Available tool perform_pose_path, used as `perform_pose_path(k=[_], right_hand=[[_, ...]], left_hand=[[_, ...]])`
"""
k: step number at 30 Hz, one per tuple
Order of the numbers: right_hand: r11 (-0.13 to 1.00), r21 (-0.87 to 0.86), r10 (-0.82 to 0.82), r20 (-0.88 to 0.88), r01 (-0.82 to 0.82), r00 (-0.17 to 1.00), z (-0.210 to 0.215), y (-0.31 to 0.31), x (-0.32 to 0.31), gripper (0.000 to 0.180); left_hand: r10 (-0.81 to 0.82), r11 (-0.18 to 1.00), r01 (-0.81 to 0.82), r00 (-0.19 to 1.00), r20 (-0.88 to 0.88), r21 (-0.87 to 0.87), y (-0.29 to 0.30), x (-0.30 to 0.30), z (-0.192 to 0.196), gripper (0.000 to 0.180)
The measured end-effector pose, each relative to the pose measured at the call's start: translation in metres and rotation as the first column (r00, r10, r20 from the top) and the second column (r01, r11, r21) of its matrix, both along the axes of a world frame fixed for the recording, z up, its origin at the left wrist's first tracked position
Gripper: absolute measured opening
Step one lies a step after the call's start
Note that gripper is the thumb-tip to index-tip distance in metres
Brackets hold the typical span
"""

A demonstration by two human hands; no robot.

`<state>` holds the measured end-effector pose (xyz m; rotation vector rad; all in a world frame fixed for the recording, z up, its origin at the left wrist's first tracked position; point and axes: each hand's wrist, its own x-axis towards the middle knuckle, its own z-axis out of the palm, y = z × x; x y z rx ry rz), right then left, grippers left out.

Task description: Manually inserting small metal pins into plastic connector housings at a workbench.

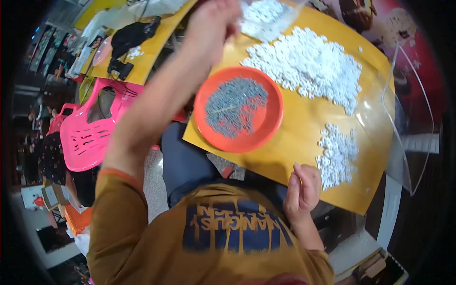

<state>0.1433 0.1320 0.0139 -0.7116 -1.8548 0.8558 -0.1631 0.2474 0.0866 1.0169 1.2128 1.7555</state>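
My left hand [214, 23] is stretched to the far edge of the yellow table, beside a clear plastic bag [266, 21] of small white pieces. Motion blurs its fingers, and the picture's top edge partly cuts them off. By the near edge, my right hand [303, 191] is closed in a pinch; whatever it may hold is too small to make out. Just beyond it lies a small pile of white ring-like plastic pieces [336, 156]. A larger heap of the same pieces [318, 66] spreads farther back. Between my arms, an orange plate [271, 124] holds many small grey metal nails [232, 102].
The yellow table [294, 133] has a bent clear plastic sheet [380, 114] at its right. On the left stand a pink plastic chair [88, 137] and another yellow table [99, 71] with a black cloth item [133, 38]. Another person [54, 159] is at the far left.
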Motion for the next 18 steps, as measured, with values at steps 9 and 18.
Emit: perform_pose_path(k=[9, 18], right_hand=[[0.994, 0.099, -0.060, 0.053, 0.055, 0.997, -0.033, 0.007, 0.043, 0.036], [0.971, 0.235, -0.058, 0.033, 0.049, 0.998, -0.044, 0.021, 0.050, 0.033]], left_hand=[[-0.136, 0.962, 0.035, 0.920, -0.366, -0.269, 0.027, 0.052, 0.004, 0.041], [-0.438, 0.893, 0.324, 0.470, -0.766, -0.312, -0.037, 0.160, -0.070, 0.013]])
